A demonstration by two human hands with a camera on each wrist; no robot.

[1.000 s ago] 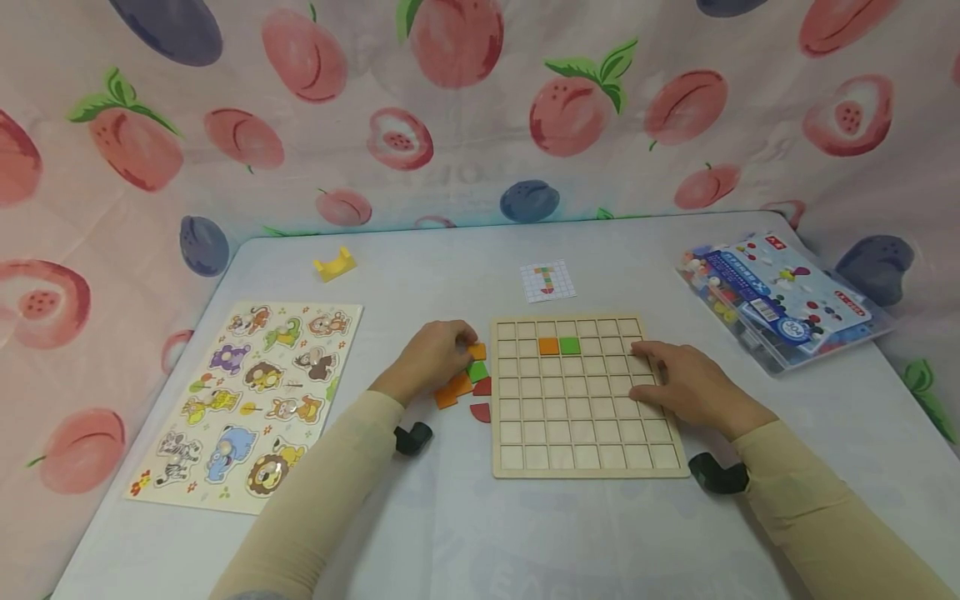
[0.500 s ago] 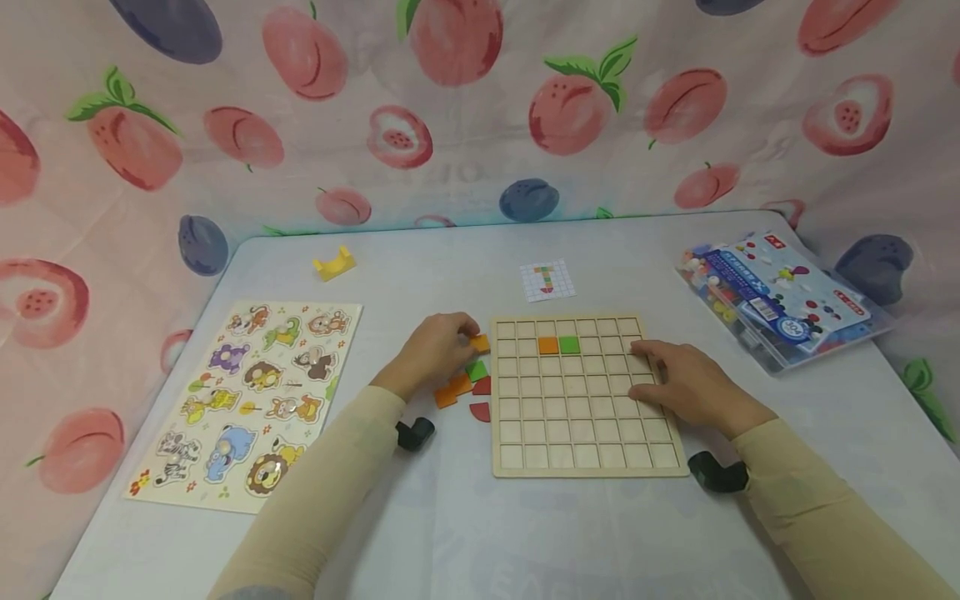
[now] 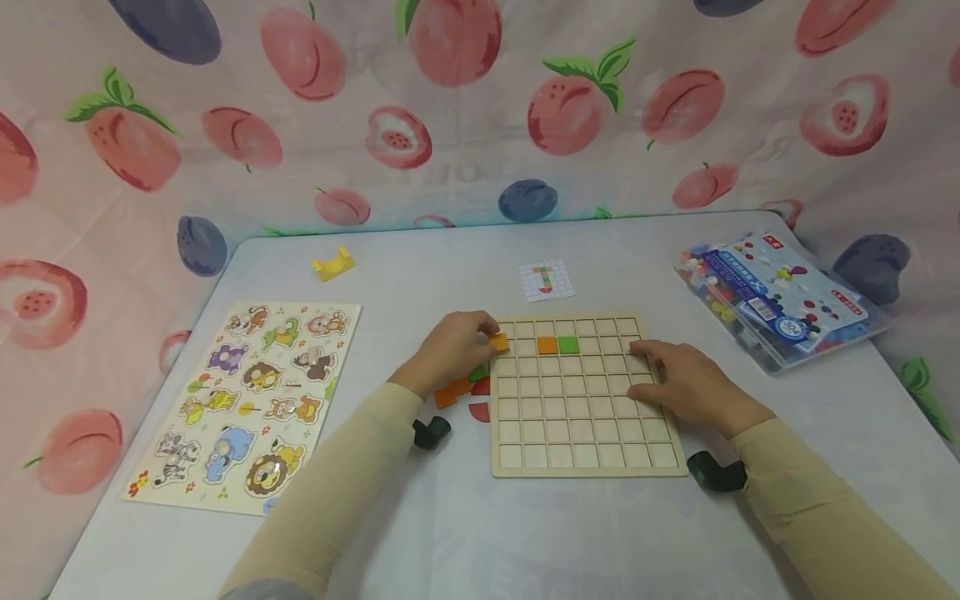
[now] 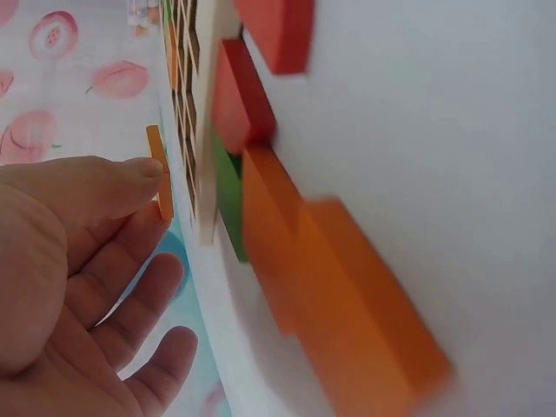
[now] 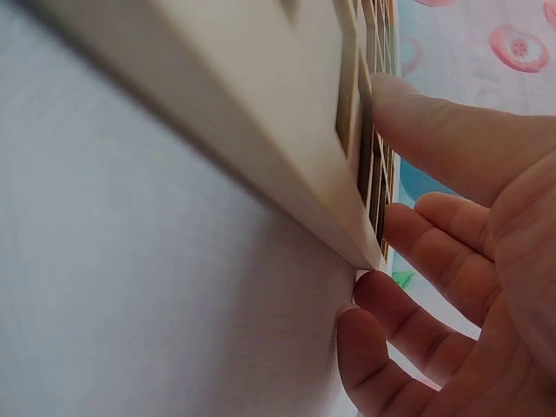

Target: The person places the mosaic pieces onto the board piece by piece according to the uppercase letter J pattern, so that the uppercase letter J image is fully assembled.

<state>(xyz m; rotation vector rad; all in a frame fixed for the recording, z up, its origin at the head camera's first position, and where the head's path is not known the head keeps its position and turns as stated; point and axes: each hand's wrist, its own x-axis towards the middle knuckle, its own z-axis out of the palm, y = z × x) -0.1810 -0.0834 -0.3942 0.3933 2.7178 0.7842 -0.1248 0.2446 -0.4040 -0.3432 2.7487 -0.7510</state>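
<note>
An orange square tile (image 3: 498,342) is pinched between the thumb and forefinger of my left hand (image 3: 453,350), above the left edge of the wooden grid board (image 3: 581,410). In the left wrist view the same tile (image 4: 160,169) stands on edge at the fingertips, the other fingers loosely bent. One orange tile (image 3: 547,345) and one green tile (image 3: 568,344) sit side by side in the board's second row. My right hand (image 3: 693,383) rests on the board's right edge; in the right wrist view its thumb (image 5: 434,130) lies on top, fingers relaxed by the rim.
Left of the board lie loose orange tiles (image 3: 452,390), a partly hidden green tile (image 3: 477,373) and red curved pieces (image 3: 479,412). A grid pattern card (image 3: 547,280) lies behind. Around are an animal puzzle board (image 3: 247,400), a yellow bracket (image 3: 333,264) and a clear plastic case (image 3: 780,300).
My left hand has carried the orange tile right, from beside the board to above its left edge. The right hand has stayed in place.
</note>
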